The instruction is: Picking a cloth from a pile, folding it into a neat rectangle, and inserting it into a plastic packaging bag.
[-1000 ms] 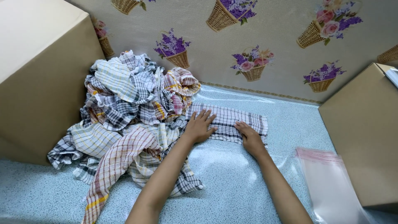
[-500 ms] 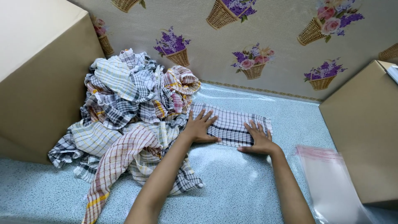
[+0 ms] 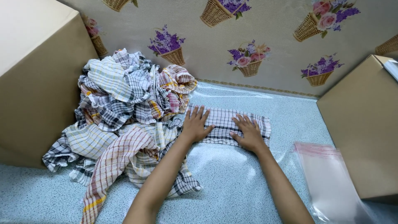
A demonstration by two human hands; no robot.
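- Across the speckled blue table [image 3: 232,182], covered with clear film, nothing large has shifted in the last second: the tall cardboard box [image 3: 37,79] on the left, the second cardboard box [image 3: 365,128] on the right and the basket-and-flower wallpaper [image 3: 257,45] behind sit as they did.
- Against the left box, the heap of checked cloths [image 3: 124,116] keeps the same tumbled shape, so no cloth has been drawn from it or added to it in this stretch.
- At the right edge, the clear plastic bags [image 3: 331,182] with a pink strip lie flat and untouched, well apart from both hands.
- In the middle of the table, the folded black-and-white checked cloth [image 3: 226,124] lies as a flat strip just beside the heap; it looks a little narrower and tidier than a second ago, which I read as smoothing and squaring a fold.
- The right hand [image 3: 248,132] has travelled most: from the strip's right end it has slid inward towards the middle, and now lies palm down with fingers spread, pressing the cloth.
- The left hand [image 3: 197,124] has barely moved; it stays flat on the strip's left end, fingers spread, pinning it at the heap's edge.
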